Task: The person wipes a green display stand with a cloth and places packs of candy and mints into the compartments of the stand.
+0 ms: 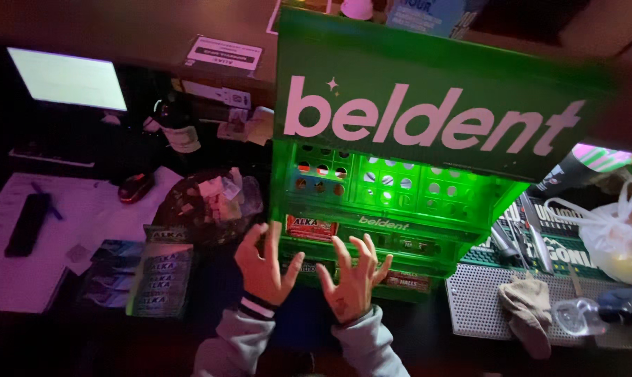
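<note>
Both hands up at the green display rack (399, 202) on the dark worktop (211, 328): left hand (263, 265) and right hand (351, 279) each have 5 fingers spread, gripping nothing, just by its lower shelves.

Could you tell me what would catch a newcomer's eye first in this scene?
The glowing green display rack dominates the centre, its big header board tilted toward the camera. Both hands, left and right, spread open just before its lower shelves. At far left a lit screen shines over a dim desk.
</note>
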